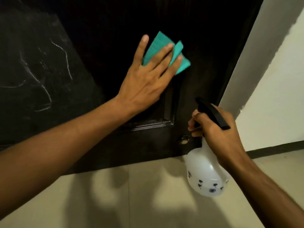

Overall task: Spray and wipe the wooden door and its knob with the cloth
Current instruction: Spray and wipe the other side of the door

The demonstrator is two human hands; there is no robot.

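The wooden door (115, 22) is very dark, almost black, and fills the upper part of the view; it has a raised panel with a moulded frame whose lower right corner catches some light. On its left part there is a duller, greyish zone with thin pale scratch lines. The cloth (166, 51) is turquoise, folded in soft layers, and it lies flat against the door panel, high and near the middle. The left hand (146, 83) presses it there with straight, spread fingers; the fingertips lie on top of the cloth, so the grip is spread and not pinching.

The right hand (215, 130) is lower, near the right edge of the door. Its fingers are curled round the neck of a spray bottle (205, 175), and the black trigger head points up toward the door. The bottle body is round, of milky translucent plastic with small dark flower prints. Just beside this hand, on the door, sits a small round metal fitting (184, 139); I cannot tell if it is the knob.

Right of the door stands a white wall (279, 79) with a dark skirting. Below, the floor (131, 195) is of smooth beige tiles with open room under both arms.
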